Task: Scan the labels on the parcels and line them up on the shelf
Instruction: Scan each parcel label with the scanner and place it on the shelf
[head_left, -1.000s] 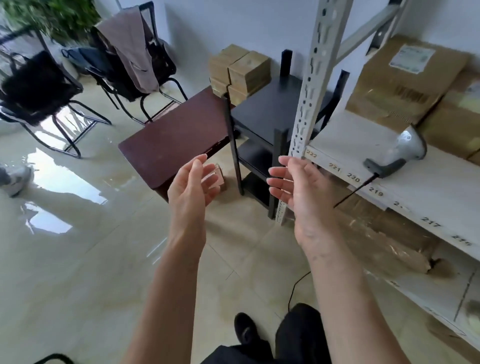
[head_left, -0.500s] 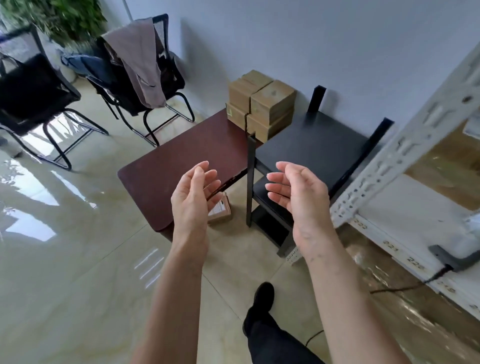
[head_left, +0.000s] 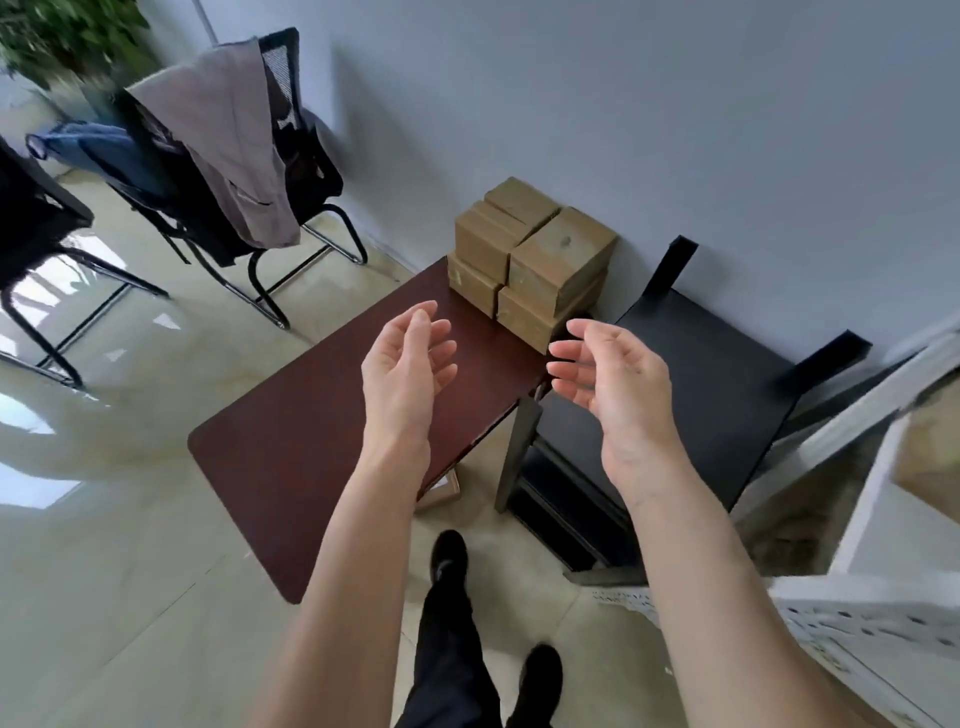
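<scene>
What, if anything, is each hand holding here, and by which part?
Nothing is held. The left hand and right hand are both empty, fingers loosely curved, raised in front of the stacked cardboard parcels.

Two hands (head_left: 410, 364), perhaps five stacked parcels (head_left: 530, 265), two chairs (head_left: 249, 171), one brown table (head_left: 332, 447)

I see a dark red-brown worktop (head_left: 311, 457) standing on the pale floor (head_left: 130, 597). At its far corner, near the wall, cardboard parcels (head_left: 535, 260) are stacked in two layers.
</scene>
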